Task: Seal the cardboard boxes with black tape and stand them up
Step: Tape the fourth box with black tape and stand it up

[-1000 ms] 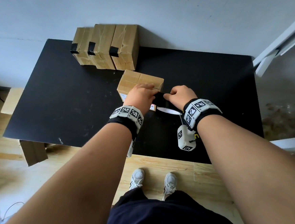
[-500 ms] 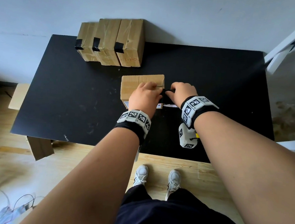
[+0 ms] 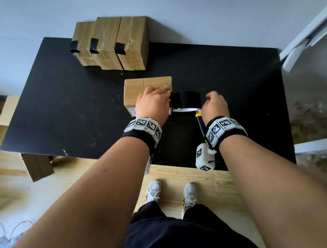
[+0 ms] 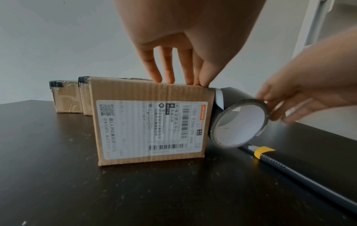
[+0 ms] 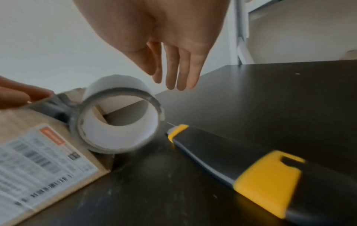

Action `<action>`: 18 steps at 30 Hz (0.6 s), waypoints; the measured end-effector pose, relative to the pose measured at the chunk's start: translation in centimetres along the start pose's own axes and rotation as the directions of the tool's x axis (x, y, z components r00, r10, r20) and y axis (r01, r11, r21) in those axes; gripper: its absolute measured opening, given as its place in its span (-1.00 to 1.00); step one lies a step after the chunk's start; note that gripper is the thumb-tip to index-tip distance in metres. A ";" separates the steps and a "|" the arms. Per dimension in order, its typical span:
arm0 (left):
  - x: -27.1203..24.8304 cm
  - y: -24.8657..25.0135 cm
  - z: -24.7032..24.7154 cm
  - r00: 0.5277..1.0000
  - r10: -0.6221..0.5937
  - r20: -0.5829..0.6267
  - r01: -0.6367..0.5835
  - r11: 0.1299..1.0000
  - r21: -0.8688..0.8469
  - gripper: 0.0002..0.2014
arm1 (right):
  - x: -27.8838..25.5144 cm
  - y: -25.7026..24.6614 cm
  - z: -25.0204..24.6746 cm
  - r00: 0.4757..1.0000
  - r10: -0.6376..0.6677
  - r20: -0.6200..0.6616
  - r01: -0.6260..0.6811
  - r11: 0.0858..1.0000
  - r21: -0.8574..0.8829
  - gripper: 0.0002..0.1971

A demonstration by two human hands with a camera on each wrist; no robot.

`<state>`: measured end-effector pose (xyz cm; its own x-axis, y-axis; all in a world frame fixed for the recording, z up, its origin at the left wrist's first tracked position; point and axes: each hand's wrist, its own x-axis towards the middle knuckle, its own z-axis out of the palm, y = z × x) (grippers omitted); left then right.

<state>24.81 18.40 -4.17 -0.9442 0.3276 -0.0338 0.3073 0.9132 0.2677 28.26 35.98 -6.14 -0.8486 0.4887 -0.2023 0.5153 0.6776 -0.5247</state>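
Note:
A cardboard box (image 3: 140, 87) with a shipping label (image 4: 146, 130) lies on the black table (image 3: 72, 107). My left hand (image 3: 153, 103) presses straight fingers (image 4: 173, 73) on the box's top right edge, where a strip of black tape starts. The black tape roll (image 4: 239, 120) hangs against the box's right side at the end of that strip. My right hand (image 3: 216, 106) is just right of the roll, its fingers (image 5: 173, 73) straight and loose; whether they touch the rim is unclear. Three taped boxes (image 3: 110, 43) stand at the back left.
A black and yellow utility knife (image 3: 201, 123) lies on the table under my right wrist, pointing at the roll. A white frame (image 3: 312, 33) stands at the right. Cardboard pieces (image 3: 38, 166) lie on the floor under the table's front left corner.
My right hand has moved right, away from my left hand, drawing the roll out from the box. My left hand has stayed on the box top.

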 end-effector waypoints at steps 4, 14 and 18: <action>-0.3 0.0 0.7 0.999 -0.013 -0.046 0.011 0.999 -0.045 -0.67 | -1.3 2.4 1.4 0.992 0.085 0.098 -0.076 0.993 -0.093 -0.72; -0.3 -0.3 1.1 0.997 0.003 -0.083 -0.003 1.000 -0.002 -0.66 | -2.2 3.5 2.7 0.967 0.135 0.217 -0.073 0.959 -0.274 -0.46; -0.3 0.0 0.9 0.998 -0.007 -0.059 0.008 1.000 0.008 -0.66 | -1.9 2.9 1.6 0.959 0.195 0.206 -0.152 0.966 -0.209 -0.53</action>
<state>25.22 18.46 -5.02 -0.9518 0.3059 0.0216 0.3008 0.9177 0.2596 31.16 36.17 -8.66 -0.7378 0.4874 -0.4670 0.6515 0.6954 -0.3035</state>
